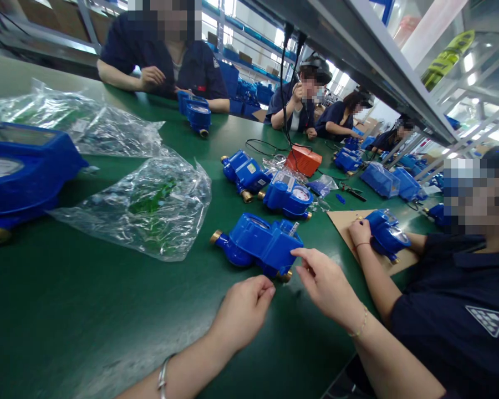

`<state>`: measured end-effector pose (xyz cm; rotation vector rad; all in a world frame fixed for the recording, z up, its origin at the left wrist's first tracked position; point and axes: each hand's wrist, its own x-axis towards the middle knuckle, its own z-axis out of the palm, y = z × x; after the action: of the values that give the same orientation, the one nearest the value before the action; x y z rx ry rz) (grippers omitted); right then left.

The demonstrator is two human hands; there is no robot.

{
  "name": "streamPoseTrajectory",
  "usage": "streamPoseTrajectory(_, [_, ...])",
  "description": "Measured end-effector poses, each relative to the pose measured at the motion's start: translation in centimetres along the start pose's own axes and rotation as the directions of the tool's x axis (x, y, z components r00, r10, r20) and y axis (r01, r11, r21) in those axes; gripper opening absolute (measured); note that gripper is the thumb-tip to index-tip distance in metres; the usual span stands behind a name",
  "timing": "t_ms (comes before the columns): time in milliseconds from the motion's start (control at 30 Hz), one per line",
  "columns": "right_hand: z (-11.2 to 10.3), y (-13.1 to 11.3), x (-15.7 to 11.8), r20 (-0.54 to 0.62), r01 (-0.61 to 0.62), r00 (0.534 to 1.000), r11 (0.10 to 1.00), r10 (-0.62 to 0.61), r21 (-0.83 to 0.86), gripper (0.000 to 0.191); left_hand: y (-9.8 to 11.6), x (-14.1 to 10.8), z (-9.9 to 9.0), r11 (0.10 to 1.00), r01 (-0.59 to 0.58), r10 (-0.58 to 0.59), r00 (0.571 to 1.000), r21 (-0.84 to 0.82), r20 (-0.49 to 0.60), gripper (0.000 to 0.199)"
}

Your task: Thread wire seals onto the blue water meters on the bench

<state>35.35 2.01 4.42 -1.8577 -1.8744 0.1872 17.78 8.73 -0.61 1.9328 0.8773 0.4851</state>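
In front of me a blue water meter with brass threaded ends lies on the green tabletop. My left hand rests just on the near side of it, its fingers curled and the thumb pressed to the forefinger close to the lower brass end. Whatever that pinch may contain is too small or hidden to make out. From the right, my right hand reaches over with fingers apart. Its forefinger tip is at the right edge of the meter's blue housing, and nothing shows in its grasp.
Clear plastic bags lie left, beside a large blue meter. More meters and an orange box with cables stand beyond. At right, a co-worker's hand touches a meter on cardboard. Other people sit opposite.
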Motion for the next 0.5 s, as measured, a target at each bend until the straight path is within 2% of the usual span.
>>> streamPoseTrajectory(100, [0.5, 1.3, -1.9, 0.000, -0.113, 0.993, 0.984, 0.114, 0.140, 0.031, 0.6, -1.4, -1.4, 0.970, -0.033, -0.002, 0.989, 0.241, 0.145, 0.020])
streamPoseTrajectory(200, [1.9, 1.9, -4.0, -0.037, -0.229, 0.968, 0.932, 0.249, 0.281, 0.024, 2.4, -2.5, -2.9, 0.893, -0.181, 0.047, 0.948, 0.413, 0.314, 0.022])
streamPoseTrajectory(267, [2.8, 1.8, -5.1, -0.085, -0.282, 0.936, 0.875, 0.340, 0.393, 0.021, 3.9, -2.9, -3.8, 0.906, -0.244, 0.126, 0.936, 0.347, 0.328, 0.020])
streamPoseTrajectory(367, [3.5, 0.9, -5.9, -0.147, -0.285, 0.902, 0.815, 0.406, 0.504, 0.019, 5.4, -3.0, -5.0, 0.959, -0.247, 0.198, 0.934, 0.137, 0.297, 0.016])
streamPoseTrajectory(433, [3.5, 0.1, -5.9, -0.181, -0.252, 0.894, 0.793, 0.410, 0.556, 0.017, 5.4, -2.7, -5.3, 0.974, -0.226, 0.224, 0.918, -0.033, 0.328, 0.013])
streamPoseTrajectory(500, [3.4, -0.7, -5.6, -0.155, -0.218, 0.891, 0.700, 0.427, 0.680, 0.017, 4.9, -2.4, -5.1, 0.956, -0.202, 0.272, 0.883, -0.212, 0.384, 0.016])
